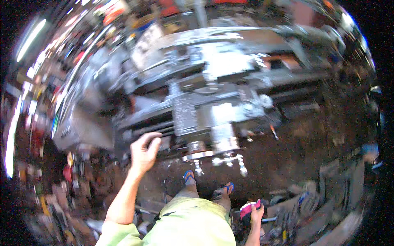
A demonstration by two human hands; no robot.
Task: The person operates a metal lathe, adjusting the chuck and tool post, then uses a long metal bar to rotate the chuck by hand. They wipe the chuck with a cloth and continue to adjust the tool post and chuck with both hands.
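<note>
My left hand (144, 152) is raised in front of a large metal lathe (185, 115), its fingers loosely bent and the thumb apart from them. Nothing shows in it, and the nearest part is the front of the lathe's carriage. Low on the right, beside my leg, my right hand (257, 214) is closed around a pink and white cloth (247, 208). On the carriage front are a handwheel (198, 156) and a shiny handle with several arms (230, 160). Motion blurs much of the machine.
Dark floor (303, 143) lies under my feet in blue sandals (189, 176). Cluttered metal parts and boards (295, 205) are piled at the lower right. More clutter (57, 197) stands at the left. A long lamp (31, 40) glows at the upper left.
</note>
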